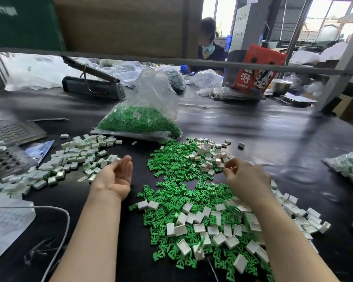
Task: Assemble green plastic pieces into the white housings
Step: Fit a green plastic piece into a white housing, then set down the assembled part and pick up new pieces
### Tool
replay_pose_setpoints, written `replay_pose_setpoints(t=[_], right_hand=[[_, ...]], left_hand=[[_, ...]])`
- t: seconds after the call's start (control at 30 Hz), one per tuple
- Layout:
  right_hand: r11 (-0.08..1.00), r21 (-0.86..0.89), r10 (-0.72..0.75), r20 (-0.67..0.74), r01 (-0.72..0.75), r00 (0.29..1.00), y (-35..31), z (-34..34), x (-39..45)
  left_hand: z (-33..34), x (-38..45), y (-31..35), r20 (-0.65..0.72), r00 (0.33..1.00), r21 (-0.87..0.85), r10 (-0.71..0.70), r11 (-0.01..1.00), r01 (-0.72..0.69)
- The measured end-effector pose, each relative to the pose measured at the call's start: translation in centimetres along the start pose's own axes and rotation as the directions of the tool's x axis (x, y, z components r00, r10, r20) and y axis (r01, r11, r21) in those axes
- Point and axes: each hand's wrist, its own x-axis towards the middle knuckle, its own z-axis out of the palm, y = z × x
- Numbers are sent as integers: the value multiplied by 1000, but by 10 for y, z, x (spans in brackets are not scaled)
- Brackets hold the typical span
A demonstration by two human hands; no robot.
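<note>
Loose green pieces (171, 165) lie spread on the black counter (263, 127), between the two hands and running under the right forearm toward the near edge. White housings (212, 226) are mixed into that spread, in one cluster just beyond the right hand and a larger one near the right forearm. A separate heap of housings with green already in them (73, 157) lies left of the left hand, its nearest ones just beside the fingertips.

The left hand (115, 176) hovers palm up, fingers loosely curled and relaxed, holding nothing that can be seen. The right hand (247, 176) is palm down over the edge of the green spread, its fingers curled together at the tips near the white cluster; whether they pinch a piece cannot be told, since the tips are blurred. Both forearms reach in from the near edge, bare.

The green pieces and housings are too many to count, some hundreds of each. One clear bag of green pieces (143, 119) stands behind the spread, well beyond both hands. One more bag of parts (348, 165) lies at the right edge. A second person (210, 43) sits across the counter.
</note>
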Motion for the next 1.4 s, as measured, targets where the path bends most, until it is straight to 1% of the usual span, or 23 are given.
replay_pose_setpoints(t=[0.07,0.13,0.23,0.33,0.43,0.53,0.6,0.7,0.77,0.87,1.03,1.27,1.33,1.4], right_hand=[[994,-87,67,34,-64,997,9,-3,2],[983,-158,109,109,-91,988,14,-5,3],[980,-179,121,170,-90,978,14,-8,4],[984,-161,100,157,-74,983,15,-9,4],[983,-172,82,72,-69,994,14,-9,3],[957,-265,123,-3,-120,992,13,-7,1],[916,-337,221,-26,-217,975,16,-7,1],[871,-342,377,9,-352,926,24,-10,3],[874,-317,402,47,-368,914,27,-8,4],[921,-254,324,71,-297,943,26,-5,4],[985,-112,145,102,-134,984,11,-2,1],[996,9,-91,171,91,981,-3,3,-2],[992,36,-126,159,121,979,-3,4,-1],[992,14,-128,130,127,983,-2,7,0]], left_hand=[[-3,5,6,-11,1000,-89,20,996,-21],[-5,8,9,-9,999,-168,39,985,-40],[-8,8,11,-5,996,-262,90,961,-89],[-9,5,11,25,989,-332,146,934,-130],[-9,4,12,61,982,-359,180,922,-146],[-8,3,8,90,983,-276,163,952,-132],[-4,2,4,125,984,-160,128,981,-107],[4,-3,-4,195,978,50,75,995,-86],[8,-5,-9,239,970,143,47,986,-83],[12,-9,-15,282,959,256,29,961,-104],[18,-16,-24,285,958,376,25,917,-136],[24,-25,-39,288,958,463,-12,877,-128],[25,-27,-43,290,957,483,-26,867,-123],[26,-28,-44,290,956,499,-39,859,-117]])
